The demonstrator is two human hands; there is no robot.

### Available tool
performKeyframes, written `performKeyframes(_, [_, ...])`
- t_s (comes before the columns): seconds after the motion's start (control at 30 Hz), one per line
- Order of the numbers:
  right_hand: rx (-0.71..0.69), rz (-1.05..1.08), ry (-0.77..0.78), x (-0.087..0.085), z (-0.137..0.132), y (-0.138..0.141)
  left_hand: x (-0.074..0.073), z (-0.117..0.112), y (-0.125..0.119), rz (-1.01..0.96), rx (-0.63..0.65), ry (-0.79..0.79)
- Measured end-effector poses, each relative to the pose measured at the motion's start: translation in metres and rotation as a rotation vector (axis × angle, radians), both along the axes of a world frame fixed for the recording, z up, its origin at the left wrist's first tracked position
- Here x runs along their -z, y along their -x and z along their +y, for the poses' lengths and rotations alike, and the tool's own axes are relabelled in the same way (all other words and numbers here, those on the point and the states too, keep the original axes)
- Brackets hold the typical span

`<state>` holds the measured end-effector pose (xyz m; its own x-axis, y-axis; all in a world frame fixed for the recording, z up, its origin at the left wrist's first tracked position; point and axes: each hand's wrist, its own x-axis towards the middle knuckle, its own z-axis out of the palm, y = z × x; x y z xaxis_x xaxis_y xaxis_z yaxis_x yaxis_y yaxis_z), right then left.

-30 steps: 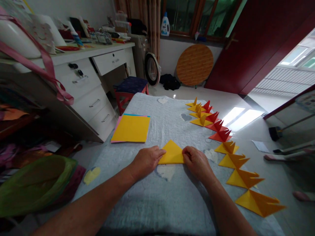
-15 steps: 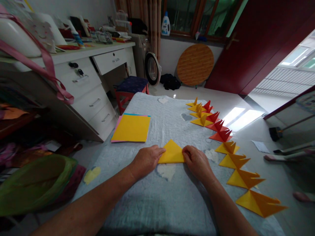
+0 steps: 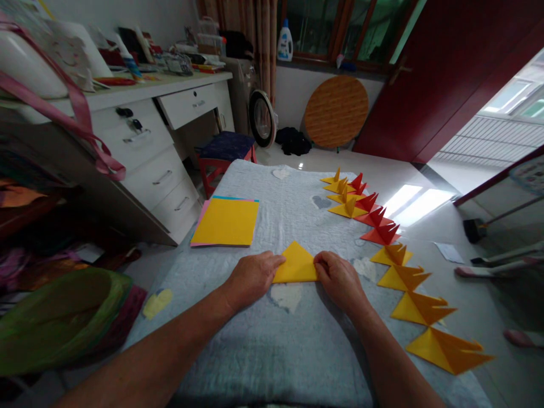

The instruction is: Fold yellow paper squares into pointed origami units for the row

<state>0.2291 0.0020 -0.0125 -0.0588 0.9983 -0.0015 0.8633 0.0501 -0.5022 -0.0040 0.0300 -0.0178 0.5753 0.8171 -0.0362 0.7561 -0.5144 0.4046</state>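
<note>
A yellow paper triangle (image 3: 296, 263) lies flat on the pale blue quilted cloth (image 3: 272, 340), its tip pointing away from me. My left hand (image 3: 251, 277) presses its left corner with curled fingers. My right hand (image 3: 339, 277) pinches its right corner, fingers bent. A stack of square paper sheets (image 3: 225, 221), yellow on top, sits further back to the left. Along the right side runs a row of folded paper pieces: yellow ones near me (image 3: 420, 307), red ones (image 3: 379, 233) in the middle, and mixed yellow and red at the far end (image 3: 346, 190).
A white desk with drawers (image 3: 144, 147) stands to the left, cluttered on top. A green bag (image 3: 59, 317) lies at lower left. A red stool with a dark cushion (image 3: 224, 153) is beyond the cloth. A round wooden board (image 3: 336, 111) leans on the far wall.
</note>
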Motion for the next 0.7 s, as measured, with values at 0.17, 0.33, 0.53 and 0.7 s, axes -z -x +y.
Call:
performKeyframes(0.17, [0.004,-0.016,0.004,0.0,0.0,0.0,0.0,0.0,-0.001,0.013,0.003,-0.017])
performKeyframes(0.33, [0.007,-0.028,0.006,0.0,0.0,0.0,0.001,0.0,-0.001,0.057,0.009,-0.04])
performKeyframes(0.53, [0.026,-0.048,0.002,-0.001,0.0,0.003,-0.005,-0.003,-0.001,0.186,0.048,-0.129])
performKeyframes(0.7, [0.03,-0.075,-0.007,-0.002,-0.001,0.005,-0.011,-0.008,-0.006,0.247,0.086,-0.337])
